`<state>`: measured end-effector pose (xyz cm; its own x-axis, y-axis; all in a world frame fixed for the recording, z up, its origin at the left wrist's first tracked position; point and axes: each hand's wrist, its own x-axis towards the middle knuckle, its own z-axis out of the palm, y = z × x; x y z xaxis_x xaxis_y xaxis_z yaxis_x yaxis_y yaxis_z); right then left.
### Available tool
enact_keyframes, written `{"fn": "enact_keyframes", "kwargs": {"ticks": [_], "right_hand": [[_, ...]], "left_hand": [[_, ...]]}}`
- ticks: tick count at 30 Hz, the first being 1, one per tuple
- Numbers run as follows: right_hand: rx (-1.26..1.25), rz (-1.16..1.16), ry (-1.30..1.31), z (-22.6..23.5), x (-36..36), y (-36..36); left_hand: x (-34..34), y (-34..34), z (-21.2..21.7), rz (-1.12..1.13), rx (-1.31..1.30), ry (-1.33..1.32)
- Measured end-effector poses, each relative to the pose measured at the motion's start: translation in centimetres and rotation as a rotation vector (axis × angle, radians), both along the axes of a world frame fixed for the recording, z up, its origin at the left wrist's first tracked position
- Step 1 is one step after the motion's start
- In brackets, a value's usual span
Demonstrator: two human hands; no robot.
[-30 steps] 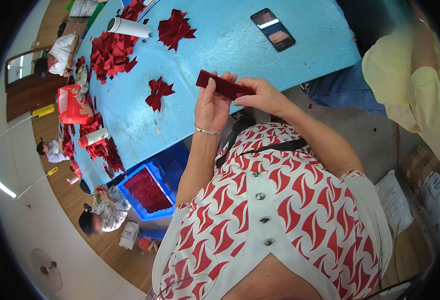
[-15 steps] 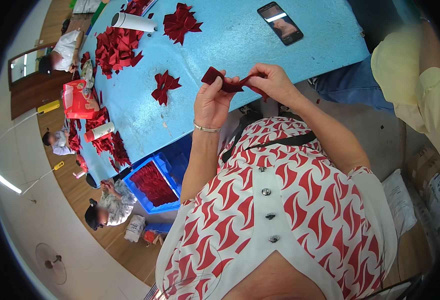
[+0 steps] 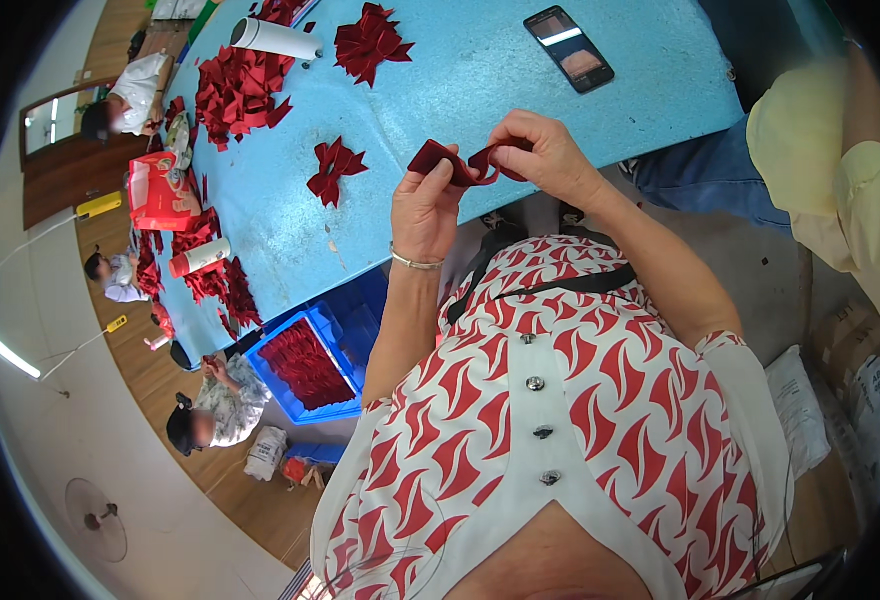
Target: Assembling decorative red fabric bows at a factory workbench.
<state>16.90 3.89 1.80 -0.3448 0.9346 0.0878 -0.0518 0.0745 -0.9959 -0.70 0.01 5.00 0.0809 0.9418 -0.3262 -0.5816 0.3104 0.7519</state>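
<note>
A dark red ribbon (image 3: 478,170) is stretched between my two hands, just off the near edge of the blue table. My left hand (image 3: 426,212) pinches it between thumb and fingers, with a folded flat end standing out above the thumb. The other stretch is in my right hand (image 3: 545,158), whose fingers curl it into a loop. Beyond my left hand a single red bow (image 3: 337,171) lies on the table. Farther off are a small cluster of red bows (image 3: 371,45) and a large heap of them (image 3: 240,95).
A phone (image 3: 569,49) lies on the blue table (image 3: 440,80) at the far right. White bottle (image 3: 276,38) and red-white bottle (image 3: 200,257) are among the bows. Left of me, a blue crate (image 3: 308,368) holds red ribbon pieces. A person in yellow (image 3: 795,135) sits close on my right.
My right hand has curled its stretch of the ribbon from a hanging tail into a loop nearer the left hand. The left hand keeps its pinch.
</note>
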Motion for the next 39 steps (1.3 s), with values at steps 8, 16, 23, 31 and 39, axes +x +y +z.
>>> {"fn": "enact_keyframes", "kwargs": {"ticks": [8,16,23,31,39], "right_hand": [[-0.28,0.09,0.19,0.5,-1.2,0.7],[-0.534,0.134,0.339,0.7,-1.5,1.1],[-0.575,0.164,0.348,1.5,-1.5,1.2],[-0.543,0.227,0.271,1.4,-1.1,1.4],[-0.288,0.281,0.096,3.6,0.1,1.4]], "left_hand": [[0.0,-0.3,-0.8,0.038,-0.027,0.098],[-0.1,-0.4,-1.2,0.073,0.013,0.134],[0.0,-0.6,-1.0,0.069,0.027,0.143],[0.9,-0.2,-0.2,0.11,0.026,0.109],[0.8,-0.2,-0.4,0.071,0.009,0.115]]}}
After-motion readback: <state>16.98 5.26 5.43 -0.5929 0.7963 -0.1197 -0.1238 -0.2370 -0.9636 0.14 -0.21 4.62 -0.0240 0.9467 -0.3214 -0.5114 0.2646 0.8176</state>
